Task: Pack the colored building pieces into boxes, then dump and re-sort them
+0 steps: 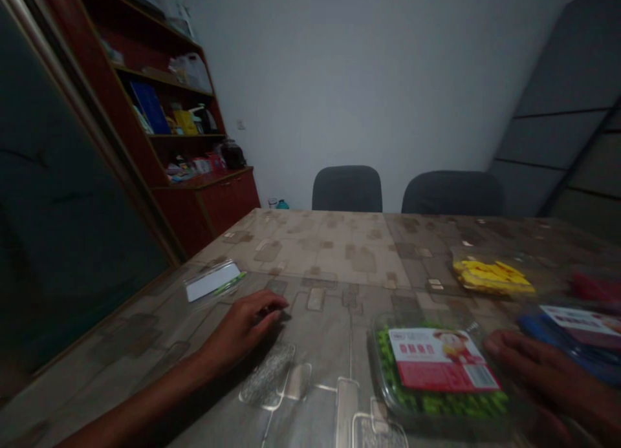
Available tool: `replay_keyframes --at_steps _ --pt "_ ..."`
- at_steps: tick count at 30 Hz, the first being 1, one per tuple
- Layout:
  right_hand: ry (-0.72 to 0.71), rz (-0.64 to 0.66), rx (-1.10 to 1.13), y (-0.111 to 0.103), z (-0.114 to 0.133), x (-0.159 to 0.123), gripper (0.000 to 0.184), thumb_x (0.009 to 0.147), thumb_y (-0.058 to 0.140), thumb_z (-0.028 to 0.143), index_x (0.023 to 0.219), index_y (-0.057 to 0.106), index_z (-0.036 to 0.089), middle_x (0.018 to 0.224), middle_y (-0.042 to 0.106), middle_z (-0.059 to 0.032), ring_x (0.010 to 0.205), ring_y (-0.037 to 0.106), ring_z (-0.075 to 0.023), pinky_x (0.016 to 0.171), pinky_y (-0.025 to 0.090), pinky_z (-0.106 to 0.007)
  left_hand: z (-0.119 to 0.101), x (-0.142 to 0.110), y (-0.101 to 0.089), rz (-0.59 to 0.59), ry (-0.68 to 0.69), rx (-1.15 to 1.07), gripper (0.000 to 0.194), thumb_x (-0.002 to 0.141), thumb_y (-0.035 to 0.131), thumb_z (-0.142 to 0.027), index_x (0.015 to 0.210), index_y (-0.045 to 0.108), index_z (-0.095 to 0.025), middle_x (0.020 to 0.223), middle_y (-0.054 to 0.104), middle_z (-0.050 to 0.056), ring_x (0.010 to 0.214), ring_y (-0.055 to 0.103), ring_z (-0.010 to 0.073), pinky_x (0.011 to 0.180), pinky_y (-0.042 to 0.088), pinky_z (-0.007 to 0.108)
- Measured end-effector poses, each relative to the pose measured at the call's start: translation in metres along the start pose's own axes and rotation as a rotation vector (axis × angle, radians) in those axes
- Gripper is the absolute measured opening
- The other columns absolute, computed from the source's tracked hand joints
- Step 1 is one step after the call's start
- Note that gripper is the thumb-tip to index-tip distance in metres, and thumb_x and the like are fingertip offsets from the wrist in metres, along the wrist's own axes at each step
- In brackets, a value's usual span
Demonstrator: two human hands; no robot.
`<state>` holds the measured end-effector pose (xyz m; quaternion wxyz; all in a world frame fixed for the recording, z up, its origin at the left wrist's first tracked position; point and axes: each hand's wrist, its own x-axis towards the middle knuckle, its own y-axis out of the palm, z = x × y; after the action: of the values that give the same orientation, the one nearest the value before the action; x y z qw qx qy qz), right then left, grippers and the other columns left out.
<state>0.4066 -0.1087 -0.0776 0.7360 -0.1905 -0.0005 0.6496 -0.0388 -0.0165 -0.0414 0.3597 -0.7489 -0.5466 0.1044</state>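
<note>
My left hand [245, 328] rests on the patterned table [334, 254], fingers curled loosely downward with the tips on the surface; nothing shows in it. A clear lid with a white label and green strip [213, 281] lies just beyond it to the left. My right hand [543, 377] lies flat at the lower right, fingers stretched out beside a clear plastic box of green pieces [439, 380] with a red and white label. The hand touches or nearly touches the box's right side.
A clear box of yellow pieces [490, 275], a blue-filled box with a label [577, 335] and a red one [594, 286] sit at the right. Two dark chairs [347, 188] stand behind the table. A red-brown shelf unit [179, 131] stands at the left wall.
</note>
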Motion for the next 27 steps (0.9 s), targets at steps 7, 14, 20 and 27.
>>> replay_keyframes --at_steps 7,14,20,27 --pt "0.047 0.064 -0.114 0.008 0.023 -0.006 0.06 0.065 0.065 0.081 0.069 0.054 0.022 0.043 0.048 0.0067 0.028 0.037 -0.0059 0.031 0.026 -0.018 -0.067 0.018 0.08 0.181 -0.401 -0.895 0.051 0.079 0.075 -0.048 0.117 0.057 -0.02 0.101 0.055 0.006 0.069 0.059 0.0135 0.05 0.045 0.021" --pt "0.043 0.072 -0.045 0.015 0.03 -0.016 0.065 0.067 0.058 0.086 0.071 0.053 0.022 0.046 0.046 0.0076 0.032 0.035 -0.0053 0.035 0.026 -0.019 -0.076 0.034 0.125 0.352 -0.415 -1.048 0.05 0.07 0.083 -0.032 0.107 0.053 -0.018 0.078 0.055 -0.001 0.047 0.048 0.0062 0.04 0.04 0.017" --pt "0.049 0.118 0.189 0.021 0.022 -0.014 0.055 0.077 0.06 0.077 0.07 0.044 0.024 0.04 0.033 0.0114 0.035 0.023 -0.0058 0.036 0.019 -0.019 -0.076 0.031 0.126 0.285 -0.458 -1.061 0.039 0.073 0.077 -0.027 0.104 0.056 -0.015 0.077 0.057 0.0 0.052 0.05 0.0067 0.041 0.038 0.014" --pt "0.014 0.197 0.239 0.02 0.03 -0.022 0.052 0.088 0.054 0.07 0.069 0.046 0.022 0.043 0.036 0.0096 0.041 0.029 -0.0066 0.042 0.025 -0.02 -0.07 0.03 0.127 0.294 -0.409 -1.01 0.042 0.08 0.077 -0.04 0.107 0.056 -0.016 0.081 0.057 0.001 0.059 0.053 0.009 0.044 0.043 0.015"
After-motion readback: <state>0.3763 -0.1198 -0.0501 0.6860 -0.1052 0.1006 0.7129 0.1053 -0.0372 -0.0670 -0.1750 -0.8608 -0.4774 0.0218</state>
